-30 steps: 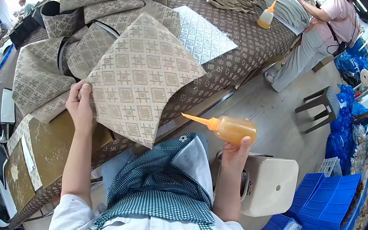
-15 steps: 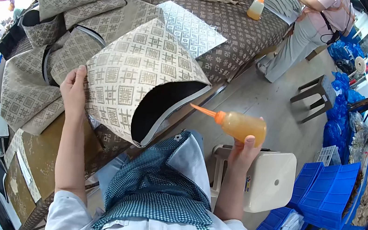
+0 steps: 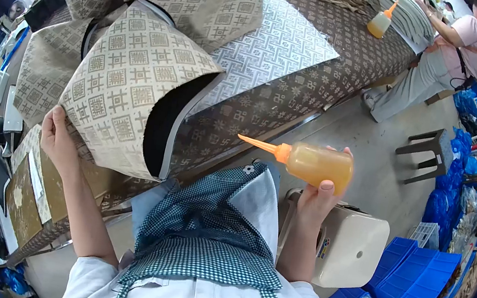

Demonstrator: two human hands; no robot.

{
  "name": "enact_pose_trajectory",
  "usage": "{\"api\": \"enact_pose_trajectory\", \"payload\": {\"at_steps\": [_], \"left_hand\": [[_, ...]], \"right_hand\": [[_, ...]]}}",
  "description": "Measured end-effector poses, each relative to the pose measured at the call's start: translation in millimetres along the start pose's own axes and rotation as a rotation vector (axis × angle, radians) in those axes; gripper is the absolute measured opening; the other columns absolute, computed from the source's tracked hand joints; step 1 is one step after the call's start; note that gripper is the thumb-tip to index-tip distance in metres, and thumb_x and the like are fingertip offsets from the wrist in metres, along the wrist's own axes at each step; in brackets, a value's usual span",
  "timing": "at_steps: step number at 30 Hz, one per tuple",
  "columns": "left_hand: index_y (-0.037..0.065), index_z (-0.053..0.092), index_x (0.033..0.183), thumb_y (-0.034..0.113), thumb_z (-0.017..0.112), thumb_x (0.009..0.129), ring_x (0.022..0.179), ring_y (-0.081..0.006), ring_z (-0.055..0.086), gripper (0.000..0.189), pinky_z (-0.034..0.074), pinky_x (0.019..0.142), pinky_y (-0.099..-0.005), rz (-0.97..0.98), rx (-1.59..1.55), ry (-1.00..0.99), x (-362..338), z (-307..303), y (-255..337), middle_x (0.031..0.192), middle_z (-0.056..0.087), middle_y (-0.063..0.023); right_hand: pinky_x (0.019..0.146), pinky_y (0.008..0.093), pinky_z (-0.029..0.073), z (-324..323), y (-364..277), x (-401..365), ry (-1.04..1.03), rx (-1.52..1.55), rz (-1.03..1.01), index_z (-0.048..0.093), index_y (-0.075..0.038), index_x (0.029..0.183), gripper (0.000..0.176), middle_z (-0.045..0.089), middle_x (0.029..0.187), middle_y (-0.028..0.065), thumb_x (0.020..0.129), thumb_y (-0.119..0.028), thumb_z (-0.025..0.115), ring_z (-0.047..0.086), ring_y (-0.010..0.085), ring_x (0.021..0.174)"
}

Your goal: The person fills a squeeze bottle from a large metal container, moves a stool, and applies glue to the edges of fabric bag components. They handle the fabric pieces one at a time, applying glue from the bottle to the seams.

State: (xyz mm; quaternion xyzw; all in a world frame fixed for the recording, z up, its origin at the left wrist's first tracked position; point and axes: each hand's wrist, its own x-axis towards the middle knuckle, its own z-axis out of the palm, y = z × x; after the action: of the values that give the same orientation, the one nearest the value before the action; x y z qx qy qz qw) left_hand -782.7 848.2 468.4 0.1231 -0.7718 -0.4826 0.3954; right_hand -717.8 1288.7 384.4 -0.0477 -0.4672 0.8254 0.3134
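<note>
My left hand point(image 3: 62, 139) pinches the lower left edge of a beige patterned fabric piece point(image 3: 123, 81). The piece curves into an open tube with a black inner side and a grey band along its right-hand rim. In my right hand point(image 3: 317, 206) is a squeeze bottle point(image 3: 320, 165) of amber liquid, lying nearly sideways. Its long orange nozzle point(image 3: 258, 144) points left toward the fabric's opening, apart from it. More pieces of the same fabric point(image 3: 218, 9) are heaped behind, on the table.
A white-and-grey patterned sheet point(image 3: 284, 42) lies on the brown covered table point(image 3: 295, 93). A second squeeze bottle point(image 3: 379, 26) stands farther back, near a co-worker point(image 3: 459, 52). To my right are a cream stool point(image 3: 352, 250), a dark stool point(image 3: 426, 156) and blue bins point(image 3: 414, 283).
My left hand has drawn the fabric piece left and toward me, away from the nozzle. My right hand keeps the bottle in nearly the same place. The view has turned slightly.
</note>
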Motion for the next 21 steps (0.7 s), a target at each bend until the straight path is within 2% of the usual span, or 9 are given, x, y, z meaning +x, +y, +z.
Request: {"api": "enact_pose_trajectory", "payload": {"at_steps": [3,4,9,14,21], "left_hand": [[-0.003,0.066,0.104,0.024,0.059,0.097,0.085,-0.009,0.054,0.029,0.044,0.079,-0.0239,0.009,0.008,0.012,-10,3,0,0.094,0.065,-0.0026],[-0.003,0.066,0.107,0.023,0.06,0.097,0.088,-0.0094,0.056,0.029,0.044,0.082,-0.0237,0.004,-0.011,-0.033,-11,2,1,0.098,0.066,-0.004],[-0.002,0.067,0.107,0.022,0.06,0.096,0.088,-0.008,0.055,0.027,0.044,0.083,-0.0225,0.067,-0.006,-0.091,-14,3,9,0.096,0.065,-0.0029],[-0.001,0.067,0.105,0.023,0.06,0.097,0.087,-0.0075,0.054,0.026,0.042,0.081,-0.0223,0.007,-0.01,-0.122,-5,-6,5,0.095,0.065,-0.0015],[-0.001,0.068,0.105,0.022,0.06,0.097,0.088,-0.0076,0.054,0.026,0.042,0.083,-0.0223,0.023,-0.044,-0.158,-4,-5,6,0.096,0.065,-0.0019]], "right_hand": [[0.097,0.0388,0.049,22,7,4,-0.016,0.002,0.007,0.033,-0.004,0.139,0.089,0.053,0.123,0.0165,0.073,-0.037,0.082,0.056,0.0247,0.112],[0.098,0.038,0.048,27,10,7,-0.04,-0.004,-0.003,0.033,-0.005,0.139,0.086,0.052,0.124,0.0158,0.074,-0.032,0.081,0.055,0.0242,0.114],[0.097,0.0339,0.046,55,25,30,-0.067,-0.068,-0.07,0.037,-0.006,0.137,0.078,0.048,0.123,0.0061,0.074,-0.024,0.08,0.051,0.0181,0.112],[0.098,0.03,0.042,65,44,51,-0.111,-0.23,-0.158,0.041,-0.005,0.135,0.069,0.047,0.125,0.0051,0.076,-0.01,0.077,0.049,0.0161,0.112],[0.099,0.0312,0.042,66,58,58,-0.092,-0.301,-0.206,0.041,-0.003,0.136,0.065,0.049,0.125,0.0042,0.08,-0.012,0.074,0.051,0.0157,0.113]]}}
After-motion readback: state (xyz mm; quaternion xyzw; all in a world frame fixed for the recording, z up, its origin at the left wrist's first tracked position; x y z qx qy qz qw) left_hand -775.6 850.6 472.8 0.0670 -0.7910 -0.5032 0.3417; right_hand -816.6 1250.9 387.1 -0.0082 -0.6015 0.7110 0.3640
